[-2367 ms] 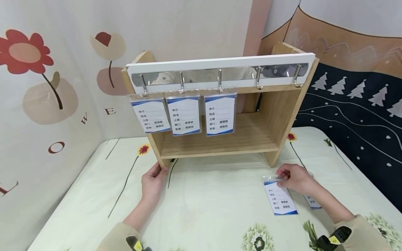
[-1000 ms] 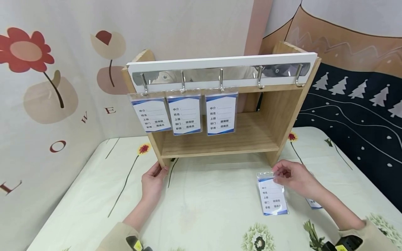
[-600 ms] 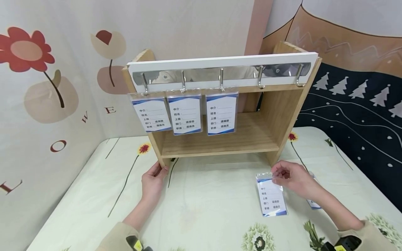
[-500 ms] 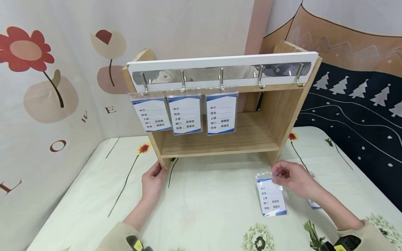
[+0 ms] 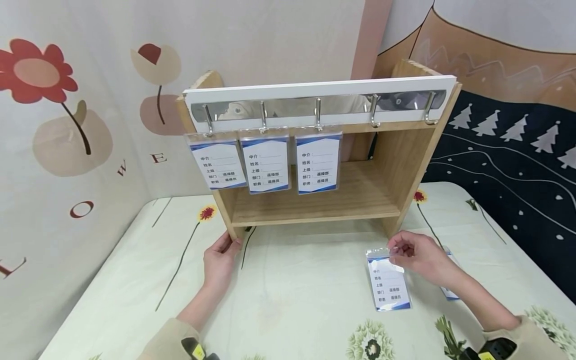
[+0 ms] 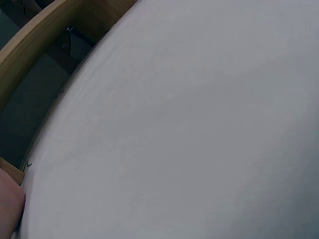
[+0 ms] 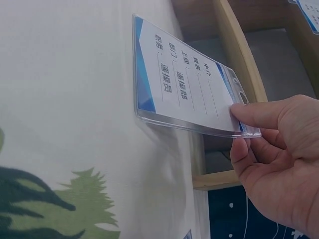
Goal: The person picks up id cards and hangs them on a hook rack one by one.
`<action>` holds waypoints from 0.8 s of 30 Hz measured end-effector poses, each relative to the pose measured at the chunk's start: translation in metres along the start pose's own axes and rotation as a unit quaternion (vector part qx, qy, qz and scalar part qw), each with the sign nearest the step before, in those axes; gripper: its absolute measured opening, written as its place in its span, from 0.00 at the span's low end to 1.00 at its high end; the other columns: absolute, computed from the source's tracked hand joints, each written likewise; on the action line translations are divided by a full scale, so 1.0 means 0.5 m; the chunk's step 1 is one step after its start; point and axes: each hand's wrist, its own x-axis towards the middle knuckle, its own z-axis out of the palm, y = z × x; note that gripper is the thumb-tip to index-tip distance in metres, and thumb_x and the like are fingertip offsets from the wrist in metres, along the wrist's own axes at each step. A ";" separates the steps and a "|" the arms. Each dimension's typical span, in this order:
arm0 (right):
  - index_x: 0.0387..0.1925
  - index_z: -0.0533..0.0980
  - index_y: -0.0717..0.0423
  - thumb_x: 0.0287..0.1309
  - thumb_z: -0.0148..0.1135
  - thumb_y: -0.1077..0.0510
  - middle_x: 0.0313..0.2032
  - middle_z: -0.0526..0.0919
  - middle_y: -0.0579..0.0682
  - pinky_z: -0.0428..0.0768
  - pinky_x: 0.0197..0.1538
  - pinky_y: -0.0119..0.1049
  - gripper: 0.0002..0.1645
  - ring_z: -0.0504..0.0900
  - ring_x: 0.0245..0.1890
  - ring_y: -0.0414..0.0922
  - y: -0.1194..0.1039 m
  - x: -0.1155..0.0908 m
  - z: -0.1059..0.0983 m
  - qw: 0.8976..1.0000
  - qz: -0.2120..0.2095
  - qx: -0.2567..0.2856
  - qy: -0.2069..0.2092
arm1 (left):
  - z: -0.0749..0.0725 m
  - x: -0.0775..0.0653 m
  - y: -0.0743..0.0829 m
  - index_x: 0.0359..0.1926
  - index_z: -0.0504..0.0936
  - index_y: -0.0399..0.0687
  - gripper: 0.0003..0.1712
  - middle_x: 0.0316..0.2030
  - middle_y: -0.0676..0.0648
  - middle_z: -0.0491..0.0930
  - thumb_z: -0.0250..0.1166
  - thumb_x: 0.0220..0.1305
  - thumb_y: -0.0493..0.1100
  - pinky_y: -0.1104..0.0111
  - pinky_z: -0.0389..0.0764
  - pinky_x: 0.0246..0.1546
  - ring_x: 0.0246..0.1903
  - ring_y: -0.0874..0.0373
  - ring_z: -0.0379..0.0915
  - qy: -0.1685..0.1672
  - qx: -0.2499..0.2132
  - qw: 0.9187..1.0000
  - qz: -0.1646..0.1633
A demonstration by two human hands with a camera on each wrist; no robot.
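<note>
My right hand (image 5: 421, 256) pinches a clear-sleeved badge card (image 5: 389, 283) by its top corner, thumb on the printed face, as the right wrist view shows. The card's (image 7: 182, 82) far end tilts toward the cloth. At the wooden shelf's (image 5: 315, 216) lower left leg, my left hand (image 5: 219, 257) grips the foot between thumb and fingers. Three like badge cards hang from the left, second and middle hooks: one at left (image 5: 218, 165), one beside it (image 5: 264, 164), one in the middle (image 5: 317, 162). The two right hooks (image 5: 373, 111) carry no card.
Another badge card (image 5: 451, 292) lies on the floral cloth (image 5: 292, 300), partly hidden behind my right wrist. A white hook rail (image 5: 319, 89) with a mirror-like strip spans the shelf's front top. Printed curtains stand behind and on both sides.
The held badge card and my right hand have moved a little left over the cloth, with the card turned more upright in view. My left hand stays at the shelf foot.
</note>
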 end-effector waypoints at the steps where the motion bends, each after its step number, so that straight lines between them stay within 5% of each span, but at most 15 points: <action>1: 0.42 0.80 0.62 0.59 0.70 0.70 0.32 0.80 0.47 0.78 0.35 0.31 0.10 0.76 0.34 0.46 0.000 0.000 0.000 1.000 0.000 0.000 0.000 | 0.001 0.000 -0.001 0.70 0.71 0.34 0.27 0.62 0.33 0.76 0.61 0.73 0.34 0.83 0.79 0.47 0.54 0.55 0.78 0.002 -0.001 1.000 0.001; 17: 0.43 0.79 0.61 0.60 0.69 0.70 0.33 0.79 0.48 0.78 0.34 0.31 0.10 0.75 0.34 0.47 -0.013 0.003 -0.017 1.000 -0.009 -0.004 0.003 | -0.001 0.001 -0.005 0.71 0.69 0.33 0.28 0.64 0.32 0.75 0.60 0.74 0.33 0.82 0.78 0.49 0.56 0.56 0.77 -0.005 -0.007 1.000 -0.005; 24: 0.41 0.79 0.61 0.61 0.70 0.69 0.33 0.79 0.48 0.77 0.35 0.31 0.09 0.75 0.34 0.45 -0.021 0.001 -0.021 1.000 -0.024 0.007 0.013 | -0.001 0.003 -0.005 0.72 0.70 0.35 0.28 0.64 0.34 0.75 0.61 0.74 0.34 0.82 0.78 0.49 0.51 0.67 0.78 -0.008 -0.008 1.000 -0.010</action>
